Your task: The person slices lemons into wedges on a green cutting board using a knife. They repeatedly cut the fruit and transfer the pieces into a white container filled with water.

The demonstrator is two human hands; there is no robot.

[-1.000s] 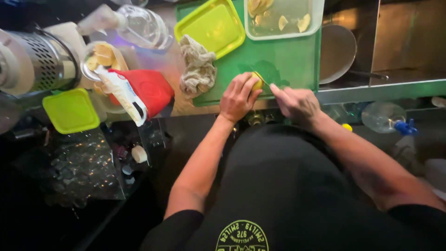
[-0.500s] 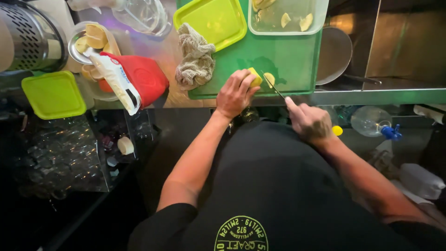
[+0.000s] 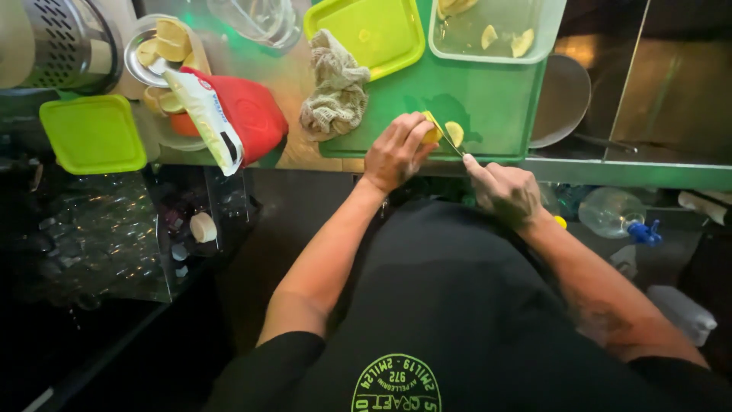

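My left hand (image 3: 396, 150) presses a yellow lemon (image 3: 435, 133) down on the green cutting board (image 3: 488, 99). My right hand (image 3: 505, 189) grips a knife (image 3: 450, 140) whose thin blade runs into the lemon, beside a cut slice (image 3: 455, 131). A clear tub (image 3: 496, 30) at the back of the board holds several lemon wedges.
A yellow-green tray (image 3: 377, 30) and a crumpled cloth (image 3: 335, 95) lie left of the board. Further left are a red bag (image 3: 244, 118), a metal bowl of lemon pieces (image 3: 156, 46), a green lid (image 3: 93, 133) and a perforated metal cylinder (image 3: 65, 38). Bottles (image 3: 610, 212) sit under the counter.
My right hand has drawn back from the lemon toward my body with the knife, leaving a cut slice beside it. My left hand stays on the lemon.
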